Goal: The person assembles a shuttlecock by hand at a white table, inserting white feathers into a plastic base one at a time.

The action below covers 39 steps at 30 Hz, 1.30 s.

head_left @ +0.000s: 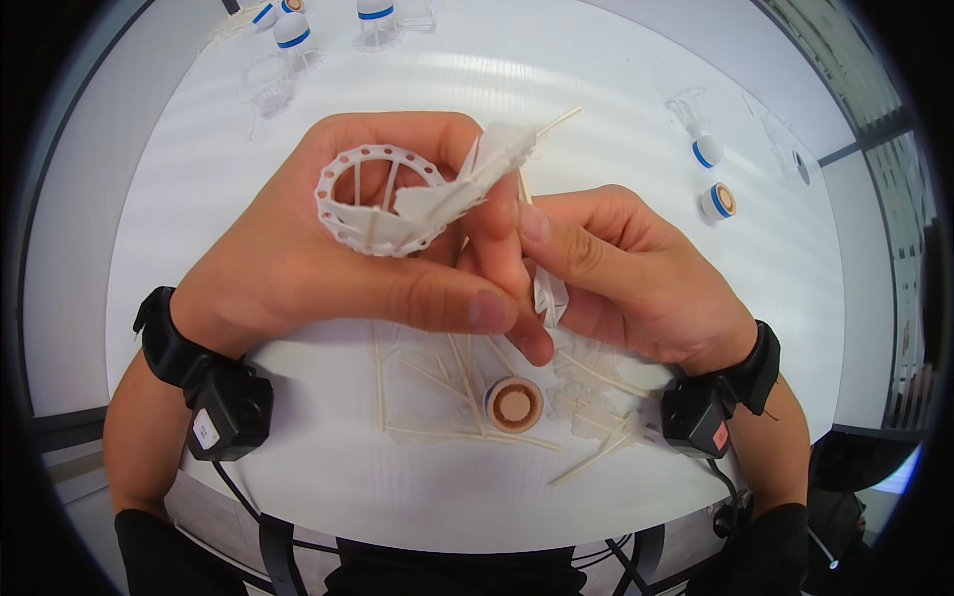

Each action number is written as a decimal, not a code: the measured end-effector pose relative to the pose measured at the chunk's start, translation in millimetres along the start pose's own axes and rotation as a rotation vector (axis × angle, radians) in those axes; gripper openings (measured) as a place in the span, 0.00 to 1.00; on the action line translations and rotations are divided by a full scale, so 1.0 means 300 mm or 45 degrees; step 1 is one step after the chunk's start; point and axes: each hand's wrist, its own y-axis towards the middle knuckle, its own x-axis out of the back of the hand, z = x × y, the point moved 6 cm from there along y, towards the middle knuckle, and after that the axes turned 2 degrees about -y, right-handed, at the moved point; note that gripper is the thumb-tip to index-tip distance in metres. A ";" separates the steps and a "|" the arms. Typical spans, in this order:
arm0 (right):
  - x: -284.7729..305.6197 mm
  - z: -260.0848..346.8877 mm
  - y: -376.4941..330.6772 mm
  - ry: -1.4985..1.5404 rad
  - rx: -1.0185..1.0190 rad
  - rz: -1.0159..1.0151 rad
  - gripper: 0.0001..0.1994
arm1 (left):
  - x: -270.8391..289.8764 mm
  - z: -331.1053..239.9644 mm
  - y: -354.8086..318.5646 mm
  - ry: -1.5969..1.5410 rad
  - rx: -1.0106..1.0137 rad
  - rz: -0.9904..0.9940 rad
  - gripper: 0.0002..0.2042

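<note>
My left hand (268, 243) is closed around a white ring-shaped frame (373, 238) with holes along its rims and thin bars between them. A crumpled strip of thin white paper (507, 149) trails from the frame toward the upper right, a pale stick (558, 123) poking out beyond it. Beside the left fingertips, my right hand (641, 273) pinches a thin pale stick at its thumb tip. A white scrap (550, 296) shows below that thumb. The fingers hide where these pieces meet.
Loose sticks (472, 435) and translucent paper scraps (596, 407) lie around a small round cork-coloured piece (515, 405) on the white table. White-and-blue capped pieces (292, 35) stand at the far left; similar ones (719, 202) lie at right. A cable (238, 494) hangs from the left wrist box (231, 415).
</note>
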 end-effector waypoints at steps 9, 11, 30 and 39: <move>0.012 0.006 0.000 -0.047 -0.008 0.047 0.16 | 0.020 -0.035 -0.019 0.680 -0.479 -0.038 0.20; 0.024 -0.006 -0.010 -0.005 0.017 0.053 0.16 | 0.013 -0.031 -0.011 0.780 -0.541 -0.007 0.20; 0.010 -0.003 -0.014 0.081 0.039 0.079 0.15 | -0.002 -0.034 -0.028 0.772 -0.539 -0.004 0.19; 0.004 0.007 -0.017 -0.050 -0.001 0.069 0.16 | -0.012 -0.023 -0.037 0.700 -0.662 0.014 0.11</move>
